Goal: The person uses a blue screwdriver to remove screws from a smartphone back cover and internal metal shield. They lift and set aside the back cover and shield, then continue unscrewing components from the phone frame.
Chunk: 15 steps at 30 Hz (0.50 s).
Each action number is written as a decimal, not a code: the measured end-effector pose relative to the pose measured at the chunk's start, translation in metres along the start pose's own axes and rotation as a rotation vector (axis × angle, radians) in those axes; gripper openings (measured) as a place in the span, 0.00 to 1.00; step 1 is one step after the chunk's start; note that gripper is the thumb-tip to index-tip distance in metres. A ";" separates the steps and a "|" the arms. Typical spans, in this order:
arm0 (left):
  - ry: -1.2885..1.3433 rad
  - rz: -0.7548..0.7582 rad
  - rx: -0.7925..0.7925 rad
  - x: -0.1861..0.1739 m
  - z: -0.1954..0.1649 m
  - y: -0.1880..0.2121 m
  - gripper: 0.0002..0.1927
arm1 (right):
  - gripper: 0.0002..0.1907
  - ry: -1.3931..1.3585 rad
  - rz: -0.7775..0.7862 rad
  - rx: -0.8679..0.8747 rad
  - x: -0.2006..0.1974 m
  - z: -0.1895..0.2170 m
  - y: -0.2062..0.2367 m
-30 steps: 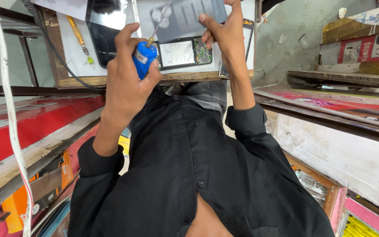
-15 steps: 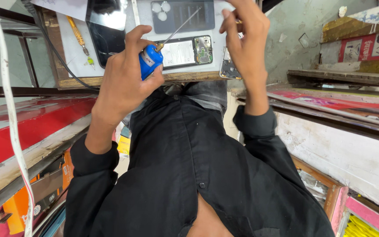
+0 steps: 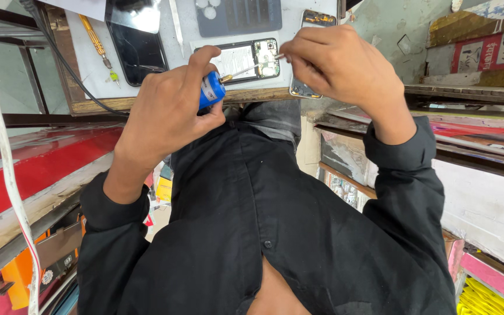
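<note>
Head view: blue-handled screwdriver [image 3: 212, 89] sat in my left hand [image 3: 167, 114], fingers curled tight round the handle, thumb up along it. My right hand [image 3: 336, 61] pinched the shaft tip between thumb and forefinger, just above the opened phone [image 3: 246, 58] on the bench [image 3: 147, 99] edge. Driver looked light and stiff; the handle was the place to grip, the thin shaft likely slippery. The phone's exposed board seemed fragile. Around it: a dark screen panel [image 3: 138, 49], a grey tray [image 3: 237, 16], a yellow-handled tool [image 3: 94, 41], a black cable [image 3: 65, 64]. Second phone [image 3: 316, 18] sat partly hidden behind my right hand.
</note>
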State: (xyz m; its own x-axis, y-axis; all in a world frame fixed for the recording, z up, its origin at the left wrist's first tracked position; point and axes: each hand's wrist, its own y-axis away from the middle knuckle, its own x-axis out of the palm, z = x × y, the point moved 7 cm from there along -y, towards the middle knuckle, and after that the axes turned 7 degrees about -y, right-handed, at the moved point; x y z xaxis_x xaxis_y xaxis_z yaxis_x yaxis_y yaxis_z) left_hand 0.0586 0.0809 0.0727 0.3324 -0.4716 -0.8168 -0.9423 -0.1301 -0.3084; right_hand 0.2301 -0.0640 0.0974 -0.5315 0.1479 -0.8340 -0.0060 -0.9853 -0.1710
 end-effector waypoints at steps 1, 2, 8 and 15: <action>-0.008 0.007 -0.002 0.000 -0.001 -0.001 0.35 | 0.06 0.000 -0.011 -0.005 -0.001 0.000 0.000; -0.016 0.015 -0.005 0.000 -0.003 -0.001 0.35 | 0.06 -0.002 -0.022 -0.010 -0.001 0.000 -0.001; -0.037 -0.016 0.016 -0.002 -0.012 -0.002 0.35 | 0.04 -0.017 -0.102 -0.002 -0.005 -0.003 0.009; -0.085 0.014 0.008 0.002 -0.011 0.004 0.36 | 0.04 -0.024 -0.124 0.004 0.001 -0.008 0.020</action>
State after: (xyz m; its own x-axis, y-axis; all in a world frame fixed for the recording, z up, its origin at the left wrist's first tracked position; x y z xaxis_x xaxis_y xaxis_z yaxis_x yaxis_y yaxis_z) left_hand 0.0552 0.0698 0.0757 0.3218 -0.3973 -0.8594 -0.9466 -0.1166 -0.3005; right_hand 0.2363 -0.0828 0.0886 -0.5464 0.2667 -0.7939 -0.0765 -0.9599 -0.2698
